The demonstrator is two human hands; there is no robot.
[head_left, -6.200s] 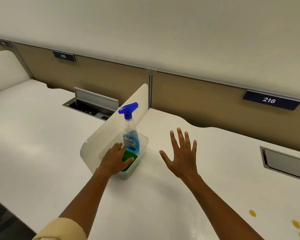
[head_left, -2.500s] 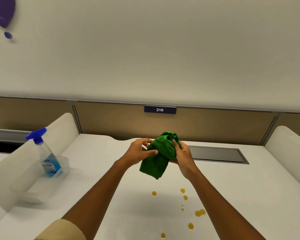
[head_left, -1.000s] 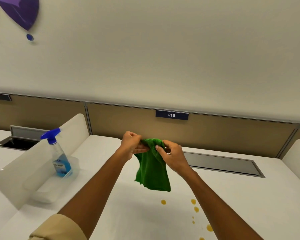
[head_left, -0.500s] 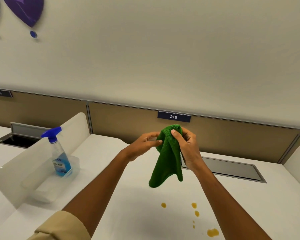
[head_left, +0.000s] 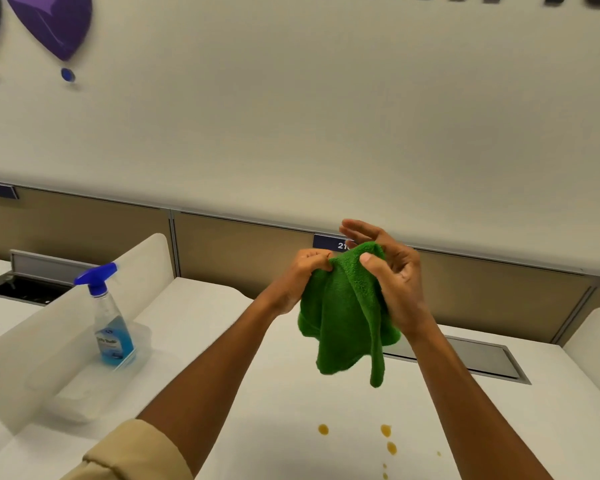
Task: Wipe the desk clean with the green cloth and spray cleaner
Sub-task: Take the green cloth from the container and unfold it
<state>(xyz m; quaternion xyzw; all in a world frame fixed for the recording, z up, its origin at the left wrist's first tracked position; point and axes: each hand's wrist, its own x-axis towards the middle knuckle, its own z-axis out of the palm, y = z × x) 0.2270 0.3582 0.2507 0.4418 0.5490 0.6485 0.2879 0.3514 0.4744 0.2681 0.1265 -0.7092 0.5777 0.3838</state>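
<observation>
Both hands hold the green cloth [head_left: 343, 323] in the air above the white desk [head_left: 250, 375]. My left hand [head_left: 300, 277] pinches its top left edge. My right hand [head_left: 392, 282] grips the top right part with thumb and palm, its fingers partly spread behind. The cloth hangs down loosely. Several brown stains [head_left: 385, 431] dot the desk below it. The spray cleaner [head_left: 110, 323], a clear bottle with blue liquid and a blue trigger head, stands upright in a clear plastic tub [head_left: 94, 382] at the left.
A white rounded divider panel [head_left: 66, 323] stands left of the tub, and another one [head_left: 593, 337] rises at the right edge. A closed grey cable hatch [head_left: 482, 358] lies behind the cloth. An open hatch [head_left: 25, 285] is on the neighbouring desk. Brown partition panels line the back.
The cloth has been spread wider between both hands and hangs more opened out than half a second ago. The hands stay raised in about the same place.
</observation>
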